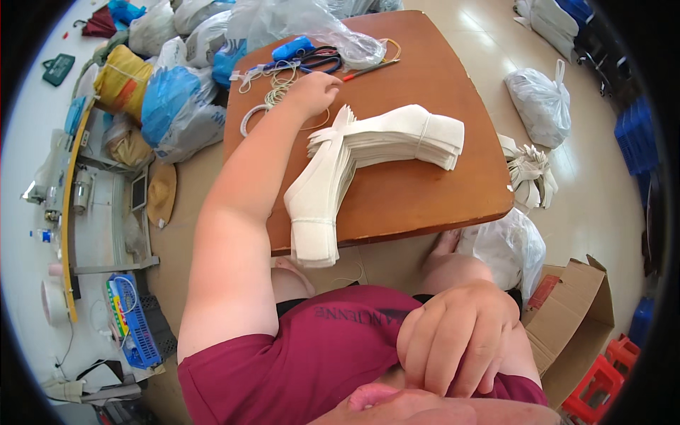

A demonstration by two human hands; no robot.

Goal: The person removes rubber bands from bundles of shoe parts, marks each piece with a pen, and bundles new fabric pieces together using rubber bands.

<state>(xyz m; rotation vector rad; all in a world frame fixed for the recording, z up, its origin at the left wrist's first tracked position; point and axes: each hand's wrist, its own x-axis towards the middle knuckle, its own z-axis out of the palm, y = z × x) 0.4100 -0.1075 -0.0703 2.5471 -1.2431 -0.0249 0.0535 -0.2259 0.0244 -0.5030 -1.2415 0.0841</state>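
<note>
Hands: our left hand (314, 91) is stretched out over the far part of the wooden table (425, 198); our right hand (457, 340) is drawn in close against the body, over the dark red shirt (312, 354).
Left fingers: curled down on the loose cream string (273, 88); we cannot tell whether they pinch it or only rest on it.
Right fingers: bent and bunched together, tips pointing down; we cannot tell whether they hold anything.
Stack: a thick pile of white L-shaped flat cut pieces (368, 152) lies in the middle of the table, just beside our left forearm, one leg running toward us and past the near table edge, the other toward the right, each leg tied round with string.
Far edge: a blue tool (292, 48), dark cords and a red-ended pencil (368, 69) lie beyond the left hand, near a clear plastic bag (304, 25).
Floor right: a tied white plastic bag (542, 103), a bundle of white pieces (528, 173) and an open cardboard box (577, 326).
Floor left: stuffed bags in blue and yellow (159, 99).
</note>
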